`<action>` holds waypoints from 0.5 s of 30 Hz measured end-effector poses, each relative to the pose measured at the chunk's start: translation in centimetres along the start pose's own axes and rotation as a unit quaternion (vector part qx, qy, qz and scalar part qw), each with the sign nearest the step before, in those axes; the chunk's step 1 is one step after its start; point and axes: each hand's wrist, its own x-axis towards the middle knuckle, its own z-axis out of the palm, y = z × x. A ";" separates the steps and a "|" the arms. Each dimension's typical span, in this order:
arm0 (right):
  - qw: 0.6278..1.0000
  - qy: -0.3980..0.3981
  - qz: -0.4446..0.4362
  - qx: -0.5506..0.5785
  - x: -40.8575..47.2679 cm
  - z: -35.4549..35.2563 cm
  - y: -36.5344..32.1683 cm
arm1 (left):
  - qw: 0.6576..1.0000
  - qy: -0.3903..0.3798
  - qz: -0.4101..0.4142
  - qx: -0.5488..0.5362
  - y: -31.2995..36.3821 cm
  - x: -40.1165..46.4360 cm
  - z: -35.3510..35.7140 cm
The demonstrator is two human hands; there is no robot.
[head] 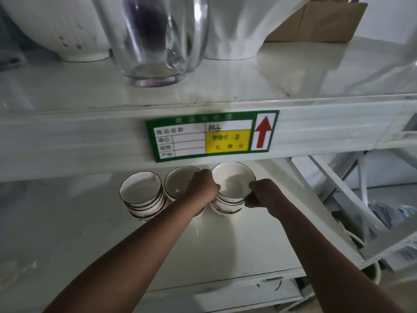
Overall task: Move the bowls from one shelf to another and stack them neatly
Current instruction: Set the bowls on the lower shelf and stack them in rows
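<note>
Left hand (204,188) and right hand (262,194) both gripping top bowl (233,184) of right stack, lower shelf (225,245), two other stacks sitting left

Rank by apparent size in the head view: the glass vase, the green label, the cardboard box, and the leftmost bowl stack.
1. Green label
2. Glass vase: close to the label, cut off by the frame, near the camera, so unsure.
3. Cardboard box, partly hidden.
4. Leftmost bowl stack, smallest.
</note>
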 end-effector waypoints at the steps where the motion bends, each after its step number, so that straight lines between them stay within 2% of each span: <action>1: 1.000 -0.007 -0.004 -0.010 0.1 -0.1 0.0 | 1.000 0.000 -0.001 0.017 -0.1 0.1 0.1; 8: 0.996 -0.018 -0.065 -0.052 0.5 -0.4 0.7 | 0.999 -0.040 -0.017 0.027 0.2 0.2 0.4; 15: 0.981 -0.007 -0.097 -0.168 1.5 -0.4 1.2 | 0.998 -0.055 -0.039 -0.009 1.2 -0.4 0.5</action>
